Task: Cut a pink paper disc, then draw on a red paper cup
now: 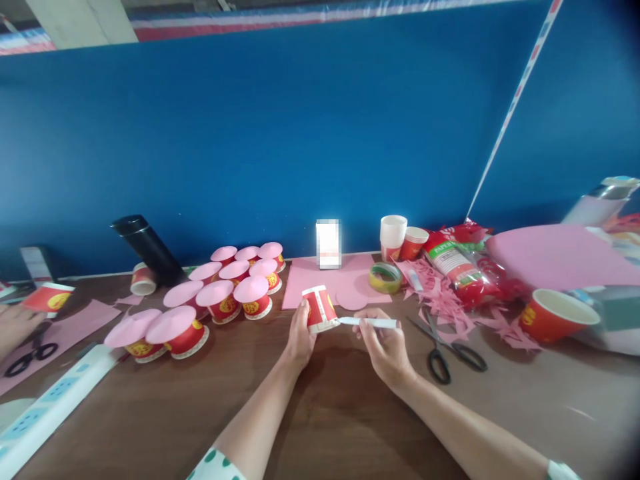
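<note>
My left hand [300,333] is wrapped round a red and white paper cup [319,308], tilted above the brown table. My right hand [384,347] grips a slim white pen-shaped tool [377,323], whose narrow tip meets the cup's lower right rim. What kind of tool it is, I cannot make out. Just behind the cup, a pink paper circle [353,297] lies on a pink sheet [303,283]. Black-handled scissors [440,350] rest to the right of my right hand. On the left stand several red cups topped with pink paper discs [215,292].
A yellow tape roll [385,277], stacked paper cups [393,237], pink shreds [443,300] and a red packet [457,267] sit at the back right. At left are a black bottle [150,250], a power strip [55,400] and another person's hand [17,327] near a cup.
</note>
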### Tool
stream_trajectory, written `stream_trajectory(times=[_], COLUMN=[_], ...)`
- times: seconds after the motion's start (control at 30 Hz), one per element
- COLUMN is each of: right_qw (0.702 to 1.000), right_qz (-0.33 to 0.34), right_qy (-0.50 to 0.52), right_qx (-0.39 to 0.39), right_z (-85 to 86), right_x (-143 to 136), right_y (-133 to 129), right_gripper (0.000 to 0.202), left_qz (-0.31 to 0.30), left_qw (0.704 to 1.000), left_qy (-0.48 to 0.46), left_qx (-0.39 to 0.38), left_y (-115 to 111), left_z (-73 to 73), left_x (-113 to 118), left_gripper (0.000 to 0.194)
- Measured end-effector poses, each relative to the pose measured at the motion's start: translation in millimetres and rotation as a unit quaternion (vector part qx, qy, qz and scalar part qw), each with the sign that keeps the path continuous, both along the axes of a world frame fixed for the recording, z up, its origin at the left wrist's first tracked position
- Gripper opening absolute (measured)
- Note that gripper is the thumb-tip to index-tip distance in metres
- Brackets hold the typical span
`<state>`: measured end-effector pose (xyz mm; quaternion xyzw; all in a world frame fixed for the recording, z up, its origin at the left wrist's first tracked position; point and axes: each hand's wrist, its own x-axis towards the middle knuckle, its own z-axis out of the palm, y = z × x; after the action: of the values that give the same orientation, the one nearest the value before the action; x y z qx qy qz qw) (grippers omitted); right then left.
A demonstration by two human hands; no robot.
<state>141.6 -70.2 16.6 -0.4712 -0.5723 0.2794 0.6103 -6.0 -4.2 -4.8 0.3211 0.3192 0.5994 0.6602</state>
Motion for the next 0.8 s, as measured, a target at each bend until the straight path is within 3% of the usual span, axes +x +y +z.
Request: stream_trajectory(times=[0.17, 0.4, 0.8], right_qw=[0.999, 0.999, 0.999], right_qz=[0.002, 0.033, 0.044], right_qy=[-0.033, 0.035, 0.005], right_qx=[-0.006, -0.001, -0.003], right_z=[-0.2, -0.7, -4.0], right_x=[-1.1, -4.1, -4.8], right_y=[-1.6, -2.0, -4.2], right_gripper=[0.02, 0.019, 0.018], left_qz=[0.013, 0.009, 0.0], left_qw=[1.0, 0.999, 0.999], left_qy=[0.004, 0.029, 0.031], left_qx=[-0.013, -0.017, 0.025], left_y=[-0.9, -1.9, -6.4], left_z=[2.3, 2.6, 10.5], left_x=[0.5, 0.1, 1.6], left_gripper=[0.038, 0.032, 0.027])
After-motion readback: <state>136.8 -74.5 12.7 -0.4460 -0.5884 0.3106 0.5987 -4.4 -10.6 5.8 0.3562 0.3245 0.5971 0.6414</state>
